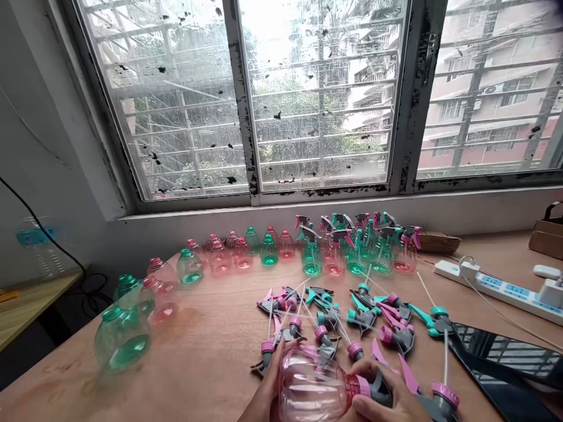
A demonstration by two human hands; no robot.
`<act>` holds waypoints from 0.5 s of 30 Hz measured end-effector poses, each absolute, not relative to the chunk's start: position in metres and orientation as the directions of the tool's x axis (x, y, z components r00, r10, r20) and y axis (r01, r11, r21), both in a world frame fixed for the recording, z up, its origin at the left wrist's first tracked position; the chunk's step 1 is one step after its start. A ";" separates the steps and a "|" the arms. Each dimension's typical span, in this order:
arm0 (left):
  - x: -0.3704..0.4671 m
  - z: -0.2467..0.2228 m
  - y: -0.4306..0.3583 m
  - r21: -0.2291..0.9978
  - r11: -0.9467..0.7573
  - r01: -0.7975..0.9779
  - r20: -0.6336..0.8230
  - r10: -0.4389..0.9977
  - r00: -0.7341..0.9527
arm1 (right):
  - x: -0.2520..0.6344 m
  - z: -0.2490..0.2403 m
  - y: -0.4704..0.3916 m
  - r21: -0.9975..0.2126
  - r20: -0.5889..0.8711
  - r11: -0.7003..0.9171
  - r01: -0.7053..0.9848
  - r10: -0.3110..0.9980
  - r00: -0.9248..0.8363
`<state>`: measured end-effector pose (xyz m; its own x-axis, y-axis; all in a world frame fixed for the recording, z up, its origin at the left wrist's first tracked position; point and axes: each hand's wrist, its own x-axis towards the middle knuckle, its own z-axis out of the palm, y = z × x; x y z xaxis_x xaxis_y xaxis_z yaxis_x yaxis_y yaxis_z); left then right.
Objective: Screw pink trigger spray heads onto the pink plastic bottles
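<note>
A clear pink bottle [310,387] lies on its side near the bottom centre, with a pink-collared grey spray head [379,388] at its neck. My left hand [268,387] is wrapped round the bottle's body from the left. At the neck, the fingers of my right hand [387,395] close round the pink collar and spray head. Loose pink and green spray heads [325,319] with thin tubes lie just beyond my hands. One pink-collared spray head [445,398] rests to the right of my right hand, its tube pointing up.
Open pink and green bottles [219,258] stand along the left and back. Bottles with spray heads [356,255] stand below the window. A white power strip [501,288], a black glossy panel [514,363] and a cardboard box [548,234] are at the right.
</note>
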<state>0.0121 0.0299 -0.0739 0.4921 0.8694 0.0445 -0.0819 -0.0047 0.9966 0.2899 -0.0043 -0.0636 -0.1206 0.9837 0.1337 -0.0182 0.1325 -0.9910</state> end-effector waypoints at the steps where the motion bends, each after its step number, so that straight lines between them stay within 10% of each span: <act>1: 0.011 -0.073 0.027 0.996 -0.037 -0.085 0.075 0.862 0.501 | 0.290 -0.064 -0.004 -0.991 0.137 0.135 -0.024 0.983 -0.123; 15: 0.014 -0.055 0.008 0.972 -0.150 -0.182 0.231 0.769 0.597 | 0.291 -0.058 -0.008 -0.998 0.066 0.062 -0.028 0.982 -0.174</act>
